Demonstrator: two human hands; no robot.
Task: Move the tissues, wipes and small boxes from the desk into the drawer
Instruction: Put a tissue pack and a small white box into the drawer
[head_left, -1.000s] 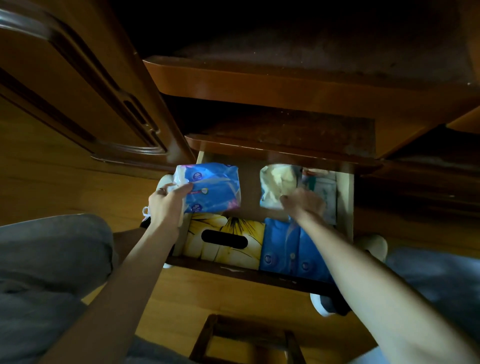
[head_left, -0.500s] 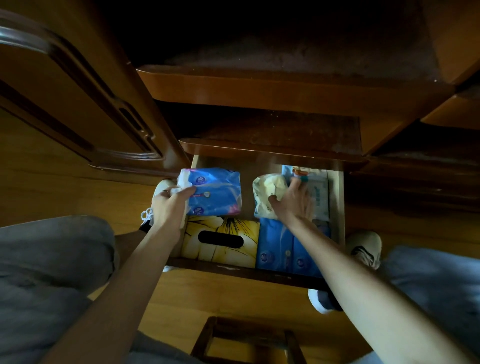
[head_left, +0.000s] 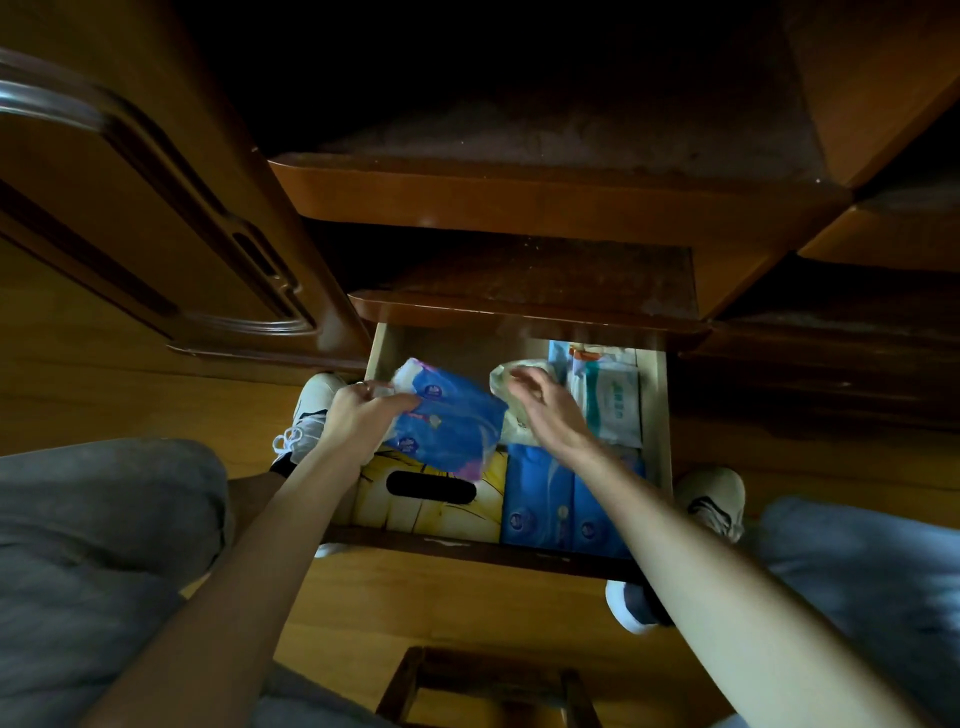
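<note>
We look down into an open wooden drawer (head_left: 658, 415) pulled out under a dark desk ledge (head_left: 519, 312), above a warm wood floor (head_left: 156, 405). A carved cabinet door (head_left: 130, 218) stands at the left, and a stool frame (head_left: 488, 686) shows at the bottom edge.

Along the drawer's front edge lie a yellow tissue box (head_left: 415, 509) at the left and a blue tissue pack (head_left: 556, 509) at the right, side by side and touching. At the back right corner sits a white wipes pack (head_left: 613, 410), with small items behind it too dim to name.

Our left hand (head_left: 358, 415) grips a blue-and-purple soft pack (head_left: 447, 426) by its left end, tilted over the yellow box near the drawer's left wall. Our right hand (head_left: 545, 410) hangs with fingers loosely spread, holding nothing, over a pale crinkled bag (head_left: 506, 376) at the middle back; we cannot tell whether they touch.

Bare drawer bottom shows along the back edge behind the soft pack. Our shoes (head_left: 311, 410) flank the drawer's sides.
</note>
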